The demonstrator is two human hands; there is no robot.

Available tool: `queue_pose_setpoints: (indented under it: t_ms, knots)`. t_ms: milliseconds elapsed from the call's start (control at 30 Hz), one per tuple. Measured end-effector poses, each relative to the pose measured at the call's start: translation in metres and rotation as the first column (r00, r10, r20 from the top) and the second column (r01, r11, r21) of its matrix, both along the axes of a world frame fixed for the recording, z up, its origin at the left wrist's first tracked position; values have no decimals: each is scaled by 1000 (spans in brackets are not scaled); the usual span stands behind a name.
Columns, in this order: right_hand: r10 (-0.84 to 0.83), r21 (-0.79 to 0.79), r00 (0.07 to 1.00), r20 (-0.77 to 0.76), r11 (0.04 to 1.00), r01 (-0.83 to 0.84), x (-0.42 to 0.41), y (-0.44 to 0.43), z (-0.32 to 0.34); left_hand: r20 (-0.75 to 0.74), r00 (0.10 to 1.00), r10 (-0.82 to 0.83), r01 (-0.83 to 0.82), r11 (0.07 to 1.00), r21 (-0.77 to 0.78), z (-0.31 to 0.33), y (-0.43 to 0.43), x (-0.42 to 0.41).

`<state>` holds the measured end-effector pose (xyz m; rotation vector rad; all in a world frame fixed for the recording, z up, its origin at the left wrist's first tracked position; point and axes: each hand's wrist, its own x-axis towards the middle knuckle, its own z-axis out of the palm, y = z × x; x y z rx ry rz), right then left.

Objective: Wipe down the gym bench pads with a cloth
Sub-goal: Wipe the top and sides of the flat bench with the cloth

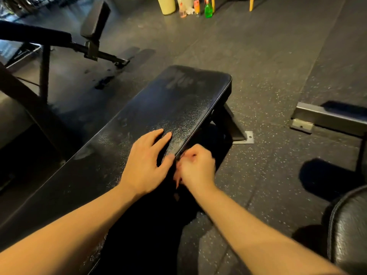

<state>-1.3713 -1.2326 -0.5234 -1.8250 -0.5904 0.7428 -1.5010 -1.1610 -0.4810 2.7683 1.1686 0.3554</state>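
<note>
Left hand (pixel 146 161): flat on top of the bench pad (pixel 158 108), palm down, fingers spread and pointing away from the wearer, thumb reaching to the pad's right edge.
Right hand (pixel 196 165): curled into a loose fist just beside the pad's right edge, close against the left thumb; blurred. Something reddish shows between the fingers, but whether it pinches anything I cannot tell.
Cloth: none I can make out; the dark area under the right hand is too dim to read.
Bench pad: long, black, grained upholstery running from the near left to the far right; streaky smear marks near its far end, dull patches nearer the hands.
Bench foot (pixel 243 136): metal plate flat on the floor under the pad's far right side.
Floor (pixel 268 66): dark rubber with pale flecks.
Second pad (pixel 349 233): black, stitched edge, at the near right corner.
Steel beam (pixel 327 118): on the floor at right, well apart from the bench.
Other bench (pixel 95 18): tilted black pad on a frame, far left.
Far edge: a green spray bottle (pixel 208 10) and an orange bottle (pixel 197 5) stand beside a pale yellow cylinder (pixel 166 4).
</note>
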Motion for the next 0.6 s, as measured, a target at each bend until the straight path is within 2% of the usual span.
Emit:
queue_pose_setpoints:
  t_ms: [67,167,233,300,333,500,567,600]
  knots:
    - [-140,33,990,-15,990,140,43,26,7,-24,1000,14,-13,1000,15,0,2,1]
    - [-218,113,976,23,970,214,50,29,15,-37,999,24,-23,999,24,-1,2,2]
    - [-127,129,989,72,985,117,17,8,16,-15,1000,21,-21,1000,16,-3,2,1]
    - [38,91,997,72,995,-45,-4,-9,14,-1,1000,26,-26,1000,2,-3,2,0]
    - [59,60,996,71,996,-63,1,-9,14,-4,1000,24,-24,1000,0,-3,2,1]
    - [-140,80,989,44,987,136,72,32,23,-15,1000,22,-22,1000,10,-1,2,1]
    - [-131,88,982,138,989,119,59,26,19,-15,1000,24,-23,1000,8,-1,2,2]
    - [-65,79,983,173,995,52,45,19,18,-15,999,29,-29,1000,6,0,1,2]
